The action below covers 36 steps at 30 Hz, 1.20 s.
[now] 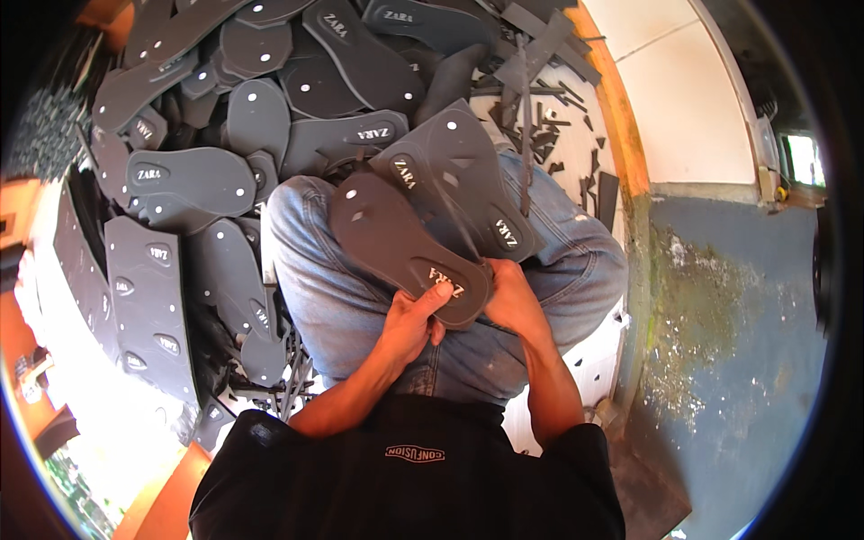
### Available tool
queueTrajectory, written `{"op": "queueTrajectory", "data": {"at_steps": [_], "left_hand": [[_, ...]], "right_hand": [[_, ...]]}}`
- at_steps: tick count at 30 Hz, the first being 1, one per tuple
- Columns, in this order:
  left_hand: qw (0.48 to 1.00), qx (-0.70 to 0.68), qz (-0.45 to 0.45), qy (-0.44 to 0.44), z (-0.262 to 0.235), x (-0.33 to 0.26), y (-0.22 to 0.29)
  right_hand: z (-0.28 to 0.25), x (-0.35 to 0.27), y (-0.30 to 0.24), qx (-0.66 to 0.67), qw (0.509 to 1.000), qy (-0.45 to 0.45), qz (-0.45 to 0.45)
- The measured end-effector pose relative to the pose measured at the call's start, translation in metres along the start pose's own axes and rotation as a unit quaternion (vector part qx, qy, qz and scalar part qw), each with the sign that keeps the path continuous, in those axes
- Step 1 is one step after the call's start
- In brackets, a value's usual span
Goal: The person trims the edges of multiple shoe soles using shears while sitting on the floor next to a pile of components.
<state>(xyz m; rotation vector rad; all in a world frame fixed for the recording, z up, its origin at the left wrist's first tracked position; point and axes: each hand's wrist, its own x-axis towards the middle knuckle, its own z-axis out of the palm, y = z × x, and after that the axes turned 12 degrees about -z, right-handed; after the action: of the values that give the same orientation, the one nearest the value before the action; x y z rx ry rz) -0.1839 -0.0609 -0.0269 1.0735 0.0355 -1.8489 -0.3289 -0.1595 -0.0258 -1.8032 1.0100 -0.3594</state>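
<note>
Sandal footbed [398, 236] parked over the lap

Left hand [410, 321] pinches its heel, thumb on top, probably to keep it steady; right hand [513, 298] is curled at the heel's far edge (can't tell what it's gripping); a black sheet [470, 155] lies beneath, across the jeans [310, 270], maybe using the legs as a desk.

Low in the frame I see a black shirt [405, 499] with short, loose sleeves [241, 459] and a pale outlined print [415, 454]; the jeans [310, 288] at centre are faded, creased blue denim.
</note>
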Motion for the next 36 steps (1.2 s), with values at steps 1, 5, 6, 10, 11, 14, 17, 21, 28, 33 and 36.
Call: {"op": "queueTrajectory", "data": {"at_steps": [1, 5, 6, 10, 11, 14, 17, 21, 28, 33, 36], "left_hand": [[0.999, 0.037, -0.012, 0.001, -0.002, -0.004, 0.009], [0.935, 0.349, 0.068, 0.019, 0.011, -0.015, 0.121], [0.902, 0.400, 0.152, 0.056, 0.017, -0.016, 0.161], [0.895, 0.218, 0.345, 0.179, -0.005, -0.005, 0.283], [0.890, 0.197, 0.359, 0.202, -0.017, -0.010, 0.286], [0.813, 0.284, 0.387, 0.331, -0.089, -0.022, 0.236], [0.654, 0.392, 0.353, 0.542, -0.169, -0.043, 0.125], [0.524, 0.562, 0.309, 0.560, -0.223, -0.079, 0.014], [0.600, 0.538, 0.192, 0.561, -0.210, -0.075, 0.038], [0.736, 0.399, 0.247, 0.489, -0.170, -0.108, 0.052], [0.849, 0.316, 0.226, 0.359, -0.124, -0.095, 0.063]], "right_hand": [[0.003, 0.003, 0.002, 0.055, 0.998, -0.005, 0.001], [0.004, -0.009, 0.012, 0.052, 0.989, 0.084, 0.112], [0.006, -0.011, 0.012, 0.054, 0.989, 0.078, 0.112], [0.020, -0.019, 0.015, 0.070, 0.987, 0.096, 0.105], [0.022, -0.018, 0.017, 0.079, 0.985, 0.112, 0.101], [0.027, -0.019, 0.010, 0.126, 0.978, 0.141, 0.092], [0.028, -0.018, 0.006, 0.091, 0.983, 0.137, 0.079], [0.030, -0.005, -0.014, 0.073, 0.990, 0.107, 0.063], [0.034, 0.016, -0.026, -0.016, 0.997, 0.073, -0.007], [0.035, 0.000, -0.030, 0.153, 0.984, 0.067, 0.055], [0.032, -0.007, -0.044, 0.199, 0.976, 0.089, 0.009]]}}
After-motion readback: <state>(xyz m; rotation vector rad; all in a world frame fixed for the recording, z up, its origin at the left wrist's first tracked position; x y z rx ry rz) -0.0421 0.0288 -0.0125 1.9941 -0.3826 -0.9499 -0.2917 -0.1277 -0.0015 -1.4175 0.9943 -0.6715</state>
